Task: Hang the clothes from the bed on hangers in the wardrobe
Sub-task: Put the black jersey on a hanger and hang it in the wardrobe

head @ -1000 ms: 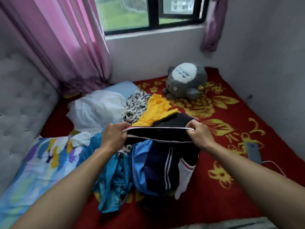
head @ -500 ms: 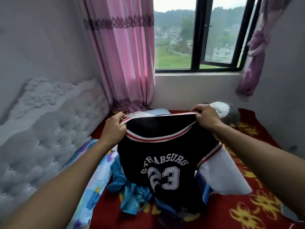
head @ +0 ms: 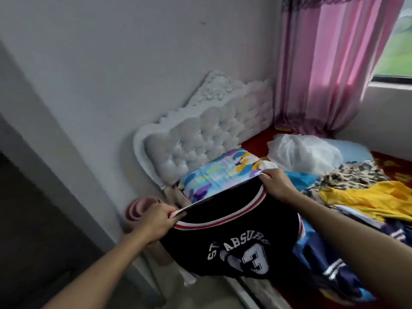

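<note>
My left hand (head: pixel 159 219) and right hand (head: pixel 275 185) pinch the collar of the black red-and-white-trimmed basketball jersey (head: pixel 234 235), above the edge of the red-covered bed (head: pixel 253 144). Carrying step, I reckon; next needs a hanger.

The black jersey (head: pixel 234 233) is matt cloth with ribbed striped trim and flat printed lettering; the headboard (head: pixel 207 139) is tufted, faintly glossy upholstery set with glinting studs; the curtain (head: pixel 323 74) is thin pink cloth; the white bundle (head: pixel 303 152) looks sheer and crinkled; the wall (head: pixel 111 63) is matt.
</note>
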`<state>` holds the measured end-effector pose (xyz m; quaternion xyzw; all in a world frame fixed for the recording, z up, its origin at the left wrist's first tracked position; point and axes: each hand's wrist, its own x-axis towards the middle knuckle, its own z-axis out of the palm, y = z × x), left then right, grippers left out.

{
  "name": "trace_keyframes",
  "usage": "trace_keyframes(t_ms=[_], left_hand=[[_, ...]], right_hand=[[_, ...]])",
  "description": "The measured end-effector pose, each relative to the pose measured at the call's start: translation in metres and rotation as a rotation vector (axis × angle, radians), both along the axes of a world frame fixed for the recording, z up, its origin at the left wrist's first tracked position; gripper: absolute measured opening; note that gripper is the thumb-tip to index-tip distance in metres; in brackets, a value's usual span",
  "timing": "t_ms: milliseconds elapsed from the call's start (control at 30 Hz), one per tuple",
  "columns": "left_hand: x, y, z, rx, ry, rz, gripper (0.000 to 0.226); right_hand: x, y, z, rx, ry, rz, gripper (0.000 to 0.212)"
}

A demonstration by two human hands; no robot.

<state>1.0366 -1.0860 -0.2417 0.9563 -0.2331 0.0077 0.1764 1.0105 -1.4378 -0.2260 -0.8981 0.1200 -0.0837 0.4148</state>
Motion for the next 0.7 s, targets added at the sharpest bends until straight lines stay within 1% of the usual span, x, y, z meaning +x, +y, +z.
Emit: trace_keyframes(t_ms=[33, 100, 200, 267, 333, 400, 500, 567, 633, 700], left_hand=[[-0.016, 0.028, 0.003, -0.041, 0.004, 0.043, 0.071], [-0.048, 0.081, 0.010, -0.146, 0.038, 0.128, 0.060], [-0.091, 0.159, 0.016, -0.236, 0.043, 0.305, 0.046], [-0.117, 0.212, 0.016, -0.367, 0.063, 0.422, 0.045], [-0.143, 0.263, 0.019, -0.443, 0.047, 0.518, 0.046], [-0.170, 0.314, 0.022, -0.469, 0.018, 0.575, 0.045], [-0.207, 0.394, 0.026, -0.483, -0.025, 0.638, 0.044], [-0.230, 0.445, 0.033, -0.480, -0.042, 0.676, 0.042], [-0.247, 0.489, 0.044, -0.491, -0.082, 0.718, 0.042], [-0.261, 0.527, 0.058, -0.505, -0.139, 0.767, 0.044]], right_hand=[[0.004, 0.028, 0.003, -0.006, 0.005, 0.060, 0.037], [0.009, 0.088, 0.010, -0.015, 0.002, 0.168, 0.040], [0.011, 0.179, 0.020, -0.045, -0.005, 0.304, 0.040], [0.011, 0.239, 0.027, -0.058, -0.014, 0.387, 0.038], [0.008, 0.300, 0.033, -0.072, -0.018, 0.470, 0.041], [0.004, 0.361, 0.035, -0.086, -0.009, 0.544, 0.042], [-0.007, 0.452, 0.032, -0.079, 0.035, 0.622, 0.038], [-0.015, 0.512, 0.029, -0.041, 0.050, 0.660, 0.034], [-0.021, 0.565, 0.029, 0.022, 0.073, 0.677, 0.031], [-0.025, 0.615, 0.034, 0.040, 0.095, 0.707, 0.027]])
